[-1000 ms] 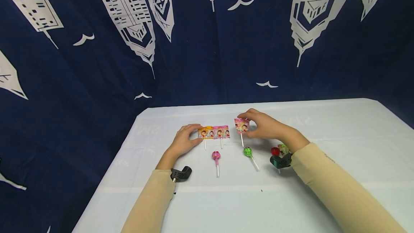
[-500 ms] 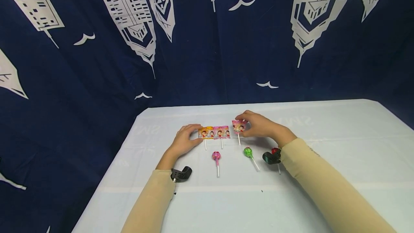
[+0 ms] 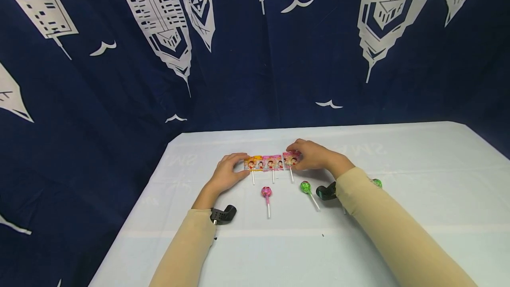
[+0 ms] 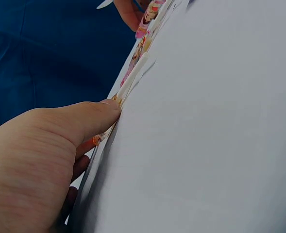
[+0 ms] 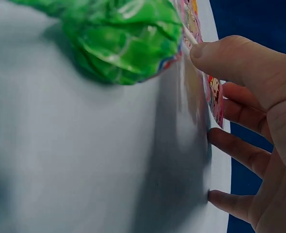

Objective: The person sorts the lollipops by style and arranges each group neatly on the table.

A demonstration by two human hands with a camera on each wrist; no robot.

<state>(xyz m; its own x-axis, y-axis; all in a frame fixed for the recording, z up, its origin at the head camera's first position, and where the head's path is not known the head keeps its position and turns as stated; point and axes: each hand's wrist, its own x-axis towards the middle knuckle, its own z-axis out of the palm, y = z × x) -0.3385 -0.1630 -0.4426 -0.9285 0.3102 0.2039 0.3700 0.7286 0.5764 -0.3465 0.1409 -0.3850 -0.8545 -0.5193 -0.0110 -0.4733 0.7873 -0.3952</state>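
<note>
Three flat-wrapped lollipops lie side by side in a row in the head view. My left hand (image 3: 227,172) grips the orange lollipop (image 3: 253,163) by its left side, thumb low and fingers above. Beside it is a pink lollipop (image 3: 273,163) that neither hand touches. A second pink lollipop (image 3: 289,159), at the row's right end, is pinched between thumb and fingers of my right hand (image 3: 318,157). In the right wrist view the thumb presses near its stick, with the pink wrapper (image 5: 214,97) behind. All three sticks point toward me.
Nearer me on the white table (image 3: 279,256) lie a round pink lollipop (image 3: 266,191) and a round green lollipop (image 3: 305,187). Another green wrapper (image 3: 377,183) peeks out past the right sleeve (image 3: 382,216). A dark blue printed curtain (image 3: 239,92) hangs behind.
My right hand has moved left and brought its pink lollipop down beside the middle one. The right sleeve now covers the red lollipop. My left hand has stayed put.
</note>
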